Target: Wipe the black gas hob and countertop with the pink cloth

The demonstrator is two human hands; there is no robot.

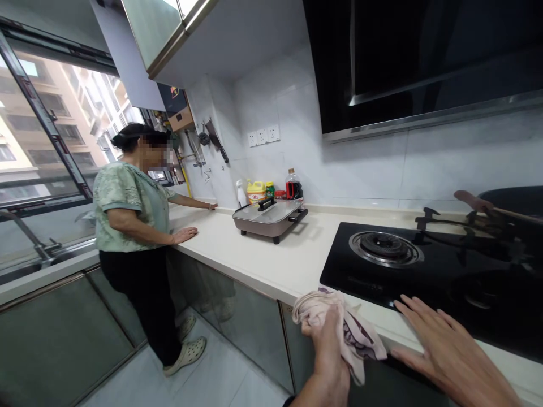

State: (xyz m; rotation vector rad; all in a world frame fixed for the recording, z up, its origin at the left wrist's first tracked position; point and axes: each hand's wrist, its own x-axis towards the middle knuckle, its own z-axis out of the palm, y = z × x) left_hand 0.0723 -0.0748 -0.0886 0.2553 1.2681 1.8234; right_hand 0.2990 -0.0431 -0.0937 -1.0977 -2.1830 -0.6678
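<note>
Bunched up in my left hand (328, 339) is a pale pink cloth (316, 308) with a dark pattern, held at the front edge of the white countertop (254, 263). Part of the cloth hangs down over the cabinet front. My right hand (445, 345) lies with fingers spread at the front edge of the black glass gas stove (339, 260), holding nothing. A round burner (386, 249) without its pan support sits on the stove's left side. Behind it rests a black pan support (441, 220).
An electric pan with a glass lid (269, 220) stands on the counter, with bottles (292, 185) behind it. Left of it a person (136, 209) leans on the counter. A dark wok (517, 203) is at right, under the range hood (424, 68).
</note>
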